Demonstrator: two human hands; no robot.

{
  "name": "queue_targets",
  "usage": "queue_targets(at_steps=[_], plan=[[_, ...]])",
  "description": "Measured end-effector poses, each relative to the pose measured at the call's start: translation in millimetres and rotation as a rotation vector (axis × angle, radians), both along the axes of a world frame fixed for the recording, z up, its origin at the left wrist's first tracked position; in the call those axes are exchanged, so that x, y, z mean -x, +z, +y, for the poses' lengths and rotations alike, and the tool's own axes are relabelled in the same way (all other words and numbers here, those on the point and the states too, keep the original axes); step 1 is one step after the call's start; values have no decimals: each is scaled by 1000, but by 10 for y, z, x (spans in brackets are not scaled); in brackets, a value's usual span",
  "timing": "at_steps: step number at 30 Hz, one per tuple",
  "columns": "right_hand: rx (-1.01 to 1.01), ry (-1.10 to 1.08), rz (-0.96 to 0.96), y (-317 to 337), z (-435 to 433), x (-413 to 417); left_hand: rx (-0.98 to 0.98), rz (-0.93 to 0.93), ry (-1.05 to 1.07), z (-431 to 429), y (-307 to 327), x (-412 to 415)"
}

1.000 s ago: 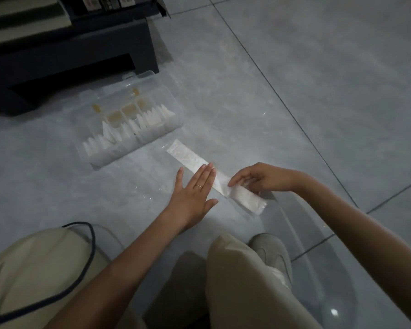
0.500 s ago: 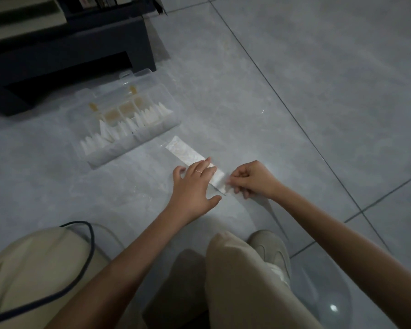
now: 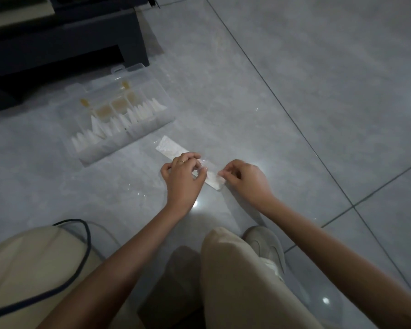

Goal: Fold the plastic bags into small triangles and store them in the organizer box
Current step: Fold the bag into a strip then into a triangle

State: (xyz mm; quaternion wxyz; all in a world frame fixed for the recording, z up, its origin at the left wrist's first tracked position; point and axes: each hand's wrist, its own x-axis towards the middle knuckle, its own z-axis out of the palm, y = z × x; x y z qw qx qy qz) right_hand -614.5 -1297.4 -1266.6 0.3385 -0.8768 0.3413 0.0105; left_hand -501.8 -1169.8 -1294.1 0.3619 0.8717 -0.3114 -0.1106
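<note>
Floor tiles (image 3: 294, 91) carry everything; organizer box (image 3: 119, 153) lies open at far left, its near row stocked with folded triangles (image 3: 119, 123); plastic bag strip (image 3: 170, 148), white, crinkled, flattened to a long band, lies just beside the box's near right corner. Step, by my reading: first triangle fold; left hand (image 3: 183, 176) pins the band's middle with curled fingers; right hand (image 3: 244, 179) pinches its near end; next, that corner should go diagonally across, edges square.

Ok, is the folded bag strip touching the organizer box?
Apart. The head view shows bare floor between the bag strip and the near wall of the organizer box.
</note>
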Motion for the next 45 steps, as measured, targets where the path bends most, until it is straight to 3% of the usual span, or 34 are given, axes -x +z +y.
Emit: queue_targets(at_steps=[2,4,6,9,20,24,26,29,39,42,45], plan=[[163,136,-185,-16,-7,116,23,-2,-14,8,-11,1],[453,420,-267,-64,-67,227,40,-15,-17,24,-23,-6],[627,664,-272,-139,-153,319,36,-57,-36,42,-26,-10],[686,851,-175,-217,-241,432,-2,-158,-96,54,-32,-6],[767,944,-99,-167,-263,416,-68,-244,-165,66,7,-188],[842,1000,-43,-144,-269,382,-99,-631,-628,134,-23,-218],[869,1001,-28,-113,-261,372,-226,-704,-783,226,-58,-174],[893,998,-61,-97,-280,343,-368,-647,-758,381,-151,-177],[975,1016,-362,-113,-394,86,-341,-506,-730,412,-161,-211],[885,997,-393,-108,-382,33,-279,-443,-717,400,-143,-206],[690,983,-367,-61,-301,0,-112,-232,-668,391,-94,-234]])
